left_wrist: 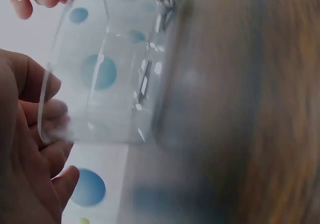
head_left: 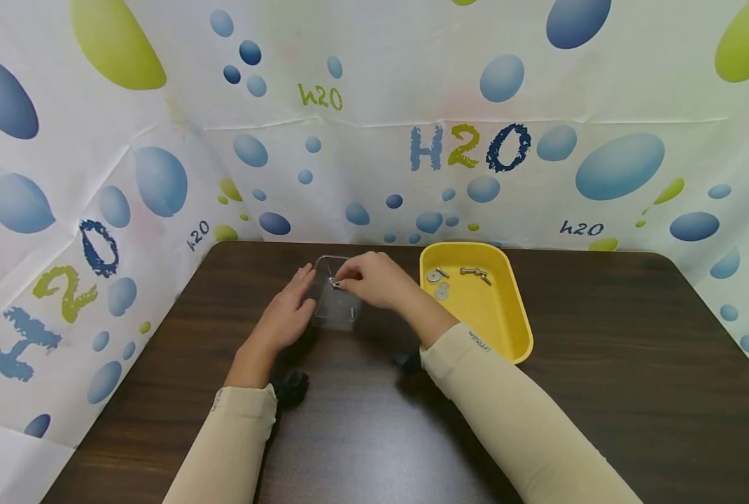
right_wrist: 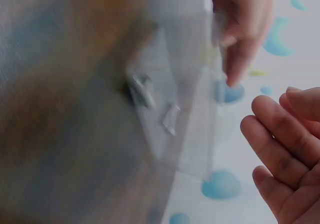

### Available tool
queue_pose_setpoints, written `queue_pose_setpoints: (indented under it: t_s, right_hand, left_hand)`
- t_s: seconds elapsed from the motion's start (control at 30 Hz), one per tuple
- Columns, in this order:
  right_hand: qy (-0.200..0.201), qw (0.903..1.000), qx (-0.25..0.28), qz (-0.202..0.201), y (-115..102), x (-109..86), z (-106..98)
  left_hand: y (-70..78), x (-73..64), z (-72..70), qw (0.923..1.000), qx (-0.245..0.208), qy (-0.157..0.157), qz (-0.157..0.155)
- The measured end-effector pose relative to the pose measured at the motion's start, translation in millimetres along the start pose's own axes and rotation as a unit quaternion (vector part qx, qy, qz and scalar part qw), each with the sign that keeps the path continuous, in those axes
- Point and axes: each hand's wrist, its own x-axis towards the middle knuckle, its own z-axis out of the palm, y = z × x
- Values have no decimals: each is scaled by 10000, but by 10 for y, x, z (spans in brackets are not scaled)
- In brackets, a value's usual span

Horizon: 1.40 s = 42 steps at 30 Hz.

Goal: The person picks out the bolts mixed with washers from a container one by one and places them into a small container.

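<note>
A small clear plastic box (head_left: pixel 333 315) stands on the dark table. My left hand (head_left: pixel 288 311) lies along its left side, fingers extended, fingertips at the rim; in the left wrist view the rim overlaps the left fingers (left_wrist: pixel 50 156). Over the box reaches my right hand (head_left: pixel 374 280), thumb and fingertips close above its inside. The right wrist view shows the right fingers (right_wrist: pixel 285 144) loosely bent, with nothing seen between them. Inside the box lie a metal bolt (left_wrist: pixel 165 9) with a ring-like end and a second slim metal piece (left_wrist: pixel 144 81), blurred in the right wrist view.
A yellow tray (head_left: pixel 497 329) stands right of the box, beside the right forearm. Several bolts (head_left: pixel 475 271) and washers (head_left: pixel 442 290) lie towards its back. A white sheet (head_left: pixel 374 91) with blue and green spots hangs behind the dark table (head_left: pixel 601 350).
</note>
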Motion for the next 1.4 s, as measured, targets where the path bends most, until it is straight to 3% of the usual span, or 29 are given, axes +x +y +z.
queue_pose_setpoints:
  t_s: [0.1, 0.43, 0.63, 0.87, 1.0, 1.17, 1.4]
  right_hand:
    - [289, 9995, 70, 132, 66, -32, -156]
    - [1063, 9927, 418, 389, 441, -200, -642]
    - [1251, 9840, 809, 981, 724, -304, -822]
    - [1149, 9614, 1452, 2035, 1090, -363, -830]
    - [763, 9593, 1245, 2415, 1242, -355, -745]
    - [512, 9583, 1021, 2620, 1355, -335, -626]
    - [659, 9537, 886, 2797, 1409, -324, -560]
  left_hand:
    - [102, 5, 3, 9999, 84, 30, 74]
    - [551, -30, 147, 9967, 308, -28, 752]
    - [808, -75, 276, 9932, 460, -140, 1058]
    - [1113, -171, 425, 9902, 397, -684, 1150]
    - [1228, -211, 550, 9874, 448, -986, 1157]
    - [1345, -238, 684, 9834, 462, -1213, 1271]
    - [1408, -220, 796, 9787, 855, -1220, 1413]
